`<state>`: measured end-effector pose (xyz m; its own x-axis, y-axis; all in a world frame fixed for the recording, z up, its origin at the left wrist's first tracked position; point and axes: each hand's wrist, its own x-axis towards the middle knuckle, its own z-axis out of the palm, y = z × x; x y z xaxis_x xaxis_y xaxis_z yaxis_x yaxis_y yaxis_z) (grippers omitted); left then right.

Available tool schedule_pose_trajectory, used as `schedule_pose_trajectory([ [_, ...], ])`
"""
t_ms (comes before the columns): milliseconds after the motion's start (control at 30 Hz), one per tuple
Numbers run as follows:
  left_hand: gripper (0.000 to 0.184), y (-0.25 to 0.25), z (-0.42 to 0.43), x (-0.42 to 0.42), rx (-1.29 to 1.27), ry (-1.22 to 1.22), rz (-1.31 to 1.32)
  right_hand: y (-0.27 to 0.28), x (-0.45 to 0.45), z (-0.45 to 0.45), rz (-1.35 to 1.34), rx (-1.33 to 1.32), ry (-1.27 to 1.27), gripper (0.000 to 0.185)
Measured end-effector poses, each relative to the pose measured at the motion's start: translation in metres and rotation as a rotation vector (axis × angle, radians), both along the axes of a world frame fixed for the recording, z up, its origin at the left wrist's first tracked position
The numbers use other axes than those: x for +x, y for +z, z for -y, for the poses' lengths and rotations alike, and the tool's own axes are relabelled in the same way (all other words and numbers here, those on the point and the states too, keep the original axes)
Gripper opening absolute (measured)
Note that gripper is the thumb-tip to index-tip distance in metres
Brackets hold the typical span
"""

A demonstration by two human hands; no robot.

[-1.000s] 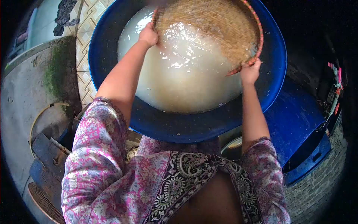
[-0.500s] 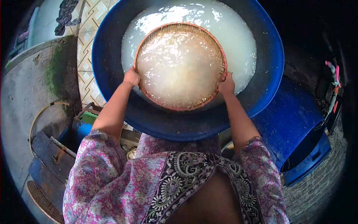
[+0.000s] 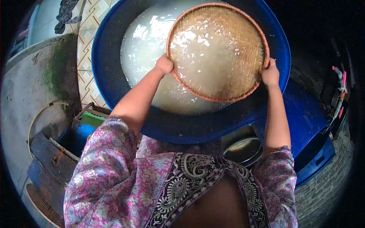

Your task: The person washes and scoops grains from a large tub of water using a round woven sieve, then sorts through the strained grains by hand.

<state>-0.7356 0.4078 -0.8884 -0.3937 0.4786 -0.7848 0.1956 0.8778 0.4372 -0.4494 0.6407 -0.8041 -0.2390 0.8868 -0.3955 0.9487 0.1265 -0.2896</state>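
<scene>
A round, shallow woven basket (image 3: 249, 53) with a reddish bound rim is held between my two hands. My left hand (image 3: 164, 64) grips the rim at its lower left, and my right hand (image 3: 270, 73) is closed on the rim at the right. Cloudy water covers the basket's left and middle, while the bare weave shows on its right side. Beneath it is a large blue tub (image 3: 190, 131) holding whitish water (image 3: 142, 57). Whether anything lies under the water in the basket, I cannot tell.
A blue barrel (image 3: 300, 114) lies at the right. A metal basin (image 3: 243, 149) sits below the tub's near edge. At left are a blue and green container (image 3: 85, 125) and another woven basket (image 3: 43, 203). Patterned tiles (image 3: 88, 83) border the tub.
Both hands have moved right and slightly away from me with the basket. Its right side now shows bare weave where water lay before. More of the metal basin has come into view.
</scene>
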Motion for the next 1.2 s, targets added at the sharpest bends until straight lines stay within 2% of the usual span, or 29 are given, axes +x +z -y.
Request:
schedule_pose_trajectory([
  [33,0.034,0.002,-0.012,-0.002,0.013,0.108,0.122,0.006,-0.005,-0.003,0.004,0.046,0.005,0.031],
  [100,0.035,-0.006,-0.027,-0.004,0.104,0.18,0.079,0.002,-0.003,-0.012,0.01,0.144,0.004,0.032],
  [200,0.025,-0.046,-0.042,-0.019,0.21,0.185,0.015,0.007,-0.009,-0.013,-0.068,0.193,-0.045,0.035],
  [300,0.024,-0.06,-0.056,-0.036,0.29,0.143,-0.049,-0.001,-0.011,-0.009,-0.191,0.278,-0.087,0.037],
  [367,0.024,-0.057,-0.059,-0.049,0.263,0.09,-0.048,-0.003,-0.017,-0.003,-0.198,0.25,-0.147,0.037],
  [433,0.039,-0.051,-0.055,-0.058,0.139,0.061,-0.106,-0.013,-0.018,0.006,-0.206,0.237,-0.16,0.04],
  [667,0.036,-0.033,0.036,-0.059,0.106,0.118,-0.159,-0.03,-0.042,0.071,-0.177,0.117,-0.164,0.033],
  [733,0.037,-0.061,0.079,-0.061,0.087,0.093,-0.142,-0.033,-0.043,0.084,-0.266,0.022,-0.162,0.031],
  [867,0.038,-0.042,0.118,-0.055,-0.097,0.017,-0.057,-0.037,-0.046,0.103,-0.194,-0.123,-0.118,0.033],
  [933,0.039,-0.037,0.132,-0.048,-0.057,0.233,-0.061,-0.039,-0.045,0.111,-0.185,-0.129,-0.092,0.033],
  [967,0.039,-0.034,0.138,-0.045,-0.053,0.236,-0.066,-0.039,-0.044,0.112,-0.175,-0.135,-0.069,0.034],
  [1033,0.04,0.005,0.128,-0.035,-0.11,0.274,-0.018,-0.031,-0.043,0.113,-0.178,-0.155,-0.055,0.034],
  [1067,0.041,0.004,0.132,-0.034,-0.179,0.203,-0.086,-0.028,-0.042,0.113,-0.176,-0.177,-0.044,0.034],
  [1167,0.041,0.003,0.135,-0.02,-0.152,0.147,-0.05,-0.032,-0.023,0.106,-0.137,-0.113,0.028,0.037],
  [1200,0.041,0.011,0.128,-0.014,-0.174,0.121,-0.068,-0.031,-0.019,0.1,-0.109,-0.189,-0.014,0.037],
])
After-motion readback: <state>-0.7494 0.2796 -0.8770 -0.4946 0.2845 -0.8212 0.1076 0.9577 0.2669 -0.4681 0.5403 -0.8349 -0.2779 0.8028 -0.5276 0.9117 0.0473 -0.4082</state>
